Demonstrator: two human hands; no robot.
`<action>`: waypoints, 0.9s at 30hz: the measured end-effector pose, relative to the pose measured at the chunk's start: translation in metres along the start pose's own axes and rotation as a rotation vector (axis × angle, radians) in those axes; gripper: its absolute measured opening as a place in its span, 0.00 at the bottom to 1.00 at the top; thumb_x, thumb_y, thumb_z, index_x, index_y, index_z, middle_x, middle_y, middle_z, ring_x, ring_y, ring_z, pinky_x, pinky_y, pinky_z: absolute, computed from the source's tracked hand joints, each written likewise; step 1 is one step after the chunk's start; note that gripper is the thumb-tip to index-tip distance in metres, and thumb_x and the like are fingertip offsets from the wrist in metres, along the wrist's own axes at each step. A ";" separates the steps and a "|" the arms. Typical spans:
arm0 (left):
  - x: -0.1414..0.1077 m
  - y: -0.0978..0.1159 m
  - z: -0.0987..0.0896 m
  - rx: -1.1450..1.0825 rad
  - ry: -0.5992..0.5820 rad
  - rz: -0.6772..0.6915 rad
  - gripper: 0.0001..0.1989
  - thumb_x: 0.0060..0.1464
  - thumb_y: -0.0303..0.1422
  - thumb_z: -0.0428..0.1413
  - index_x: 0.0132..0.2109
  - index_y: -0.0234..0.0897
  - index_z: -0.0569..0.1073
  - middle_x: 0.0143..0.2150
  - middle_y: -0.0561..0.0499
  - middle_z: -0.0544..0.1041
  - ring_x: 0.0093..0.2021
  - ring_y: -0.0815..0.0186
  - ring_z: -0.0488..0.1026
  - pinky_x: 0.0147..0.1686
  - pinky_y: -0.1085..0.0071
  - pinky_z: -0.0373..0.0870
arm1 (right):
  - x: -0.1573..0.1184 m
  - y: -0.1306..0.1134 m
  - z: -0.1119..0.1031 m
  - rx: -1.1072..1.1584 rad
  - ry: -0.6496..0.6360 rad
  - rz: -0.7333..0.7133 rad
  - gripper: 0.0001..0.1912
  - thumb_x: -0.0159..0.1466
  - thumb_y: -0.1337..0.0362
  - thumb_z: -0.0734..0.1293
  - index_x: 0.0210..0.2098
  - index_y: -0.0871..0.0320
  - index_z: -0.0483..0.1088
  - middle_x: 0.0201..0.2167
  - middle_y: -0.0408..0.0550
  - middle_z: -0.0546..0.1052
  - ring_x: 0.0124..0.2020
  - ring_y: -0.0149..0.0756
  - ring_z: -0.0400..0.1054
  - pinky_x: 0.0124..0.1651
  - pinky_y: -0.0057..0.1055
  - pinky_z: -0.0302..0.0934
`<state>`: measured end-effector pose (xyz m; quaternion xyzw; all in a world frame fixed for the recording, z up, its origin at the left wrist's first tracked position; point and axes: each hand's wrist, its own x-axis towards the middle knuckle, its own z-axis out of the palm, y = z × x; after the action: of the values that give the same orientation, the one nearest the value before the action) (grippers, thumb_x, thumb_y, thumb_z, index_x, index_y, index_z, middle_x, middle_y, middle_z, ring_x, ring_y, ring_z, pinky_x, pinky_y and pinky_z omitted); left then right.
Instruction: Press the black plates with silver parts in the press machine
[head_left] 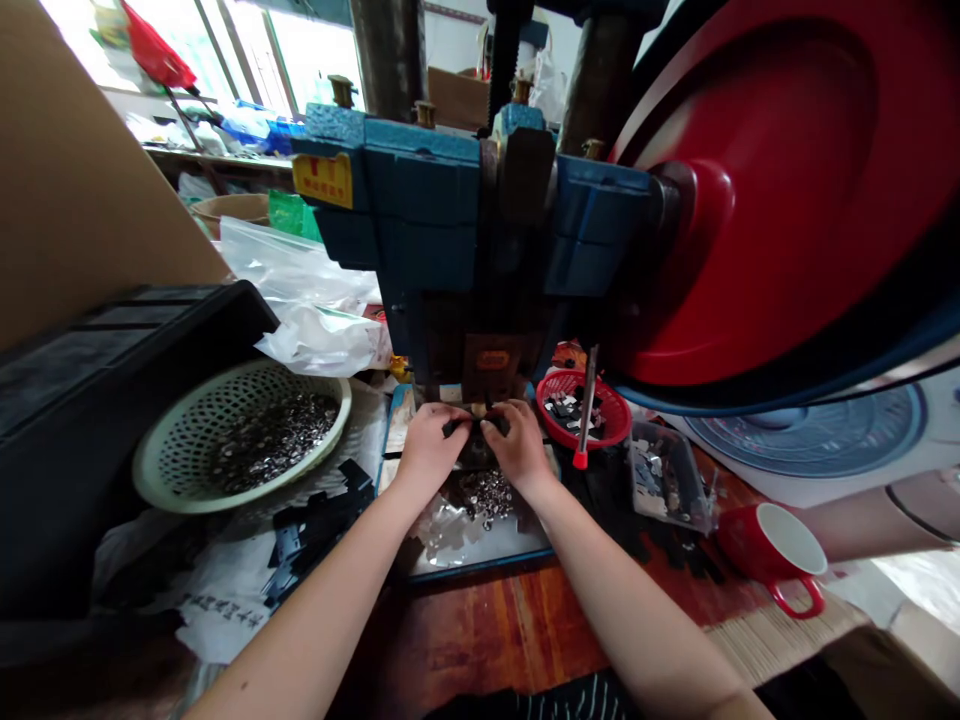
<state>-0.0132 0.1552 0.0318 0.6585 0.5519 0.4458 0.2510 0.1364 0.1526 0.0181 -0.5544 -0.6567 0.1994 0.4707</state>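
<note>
Your small dark piece (451,428) sits at the foot of the blue press (422,215), pinched in the grip of both hands.
Left hand (431,450) and right hand (519,450) each close thumb against fingers; you can't tell from here whether they share one piece or hold two. Your fingertips are just beside the press head (491,365), so a descent with them there could crush them; uneven finger pressure could skew the piece. Loose metal bits (491,497) lie close below your wrists, and a stray one underneath could tilt it. Farther out, the red basket (623,422) and green basket (176,435) flank you on the surface (480,625).
</note>
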 end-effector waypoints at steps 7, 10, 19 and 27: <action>0.004 -0.004 0.006 -0.145 -0.145 -0.130 0.13 0.48 0.31 0.51 0.40 0.37 0.77 0.40 0.49 0.79 0.42 0.59 0.74 0.48 0.63 0.68 | 0.004 0.011 0.008 0.152 -0.077 0.089 0.10 0.56 0.68 0.63 0.38 0.58 0.70 0.38 0.48 0.73 0.42 0.36 0.68 0.49 0.34 0.62; 0.004 -0.001 0.005 -0.183 -0.166 -0.169 0.14 0.47 0.31 0.51 0.41 0.37 0.77 0.43 0.49 0.79 0.45 0.59 0.74 0.51 0.63 0.67 | 0.006 0.012 0.009 0.182 -0.101 0.114 0.10 0.55 0.67 0.63 0.38 0.58 0.70 0.38 0.47 0.74 0.42 0.36 0.69 0.48 0.34 0.62; 0.003 0.004 0.004 -0.227 -0.211 -0.216 0.17 0.46 0.29 0.52 0.45 0.37 0.75 0.42 0.51 0.79 0.41 0.61 0.76 0.46 0.65 0.70 | 0.011 0.013 0.010 0.261 -0.132 0.168 0.11 0.53 0.68 0.63 0.37 0.58 0.71 0.33 0.44 0.76 0.37 0.35 0.69 0.44 0.33 0.64; -0.009 0.009 -0.005 -0.050 -0.041 -0.099 0.15 0.49 0.32 0.55 0.45 0.36 0.74 0.48 0.46 0.74 0.52 0.55 0.67 0.56 0.56 0.60 | 0.003 0.010 -0.011 0.292 -0.047 0.196 0.13 0.57 0.59 0.64 0.39 0.59 0.70 0.36 0.48 0.76 0.36 0.35 0.70 0.40 0.31 0.64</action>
<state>-0.0134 0.1430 0.0387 0.6329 0.5674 0.4329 0.3002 0.1512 0.1552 0.0168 -0.5366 -0.5744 0.3506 0.5092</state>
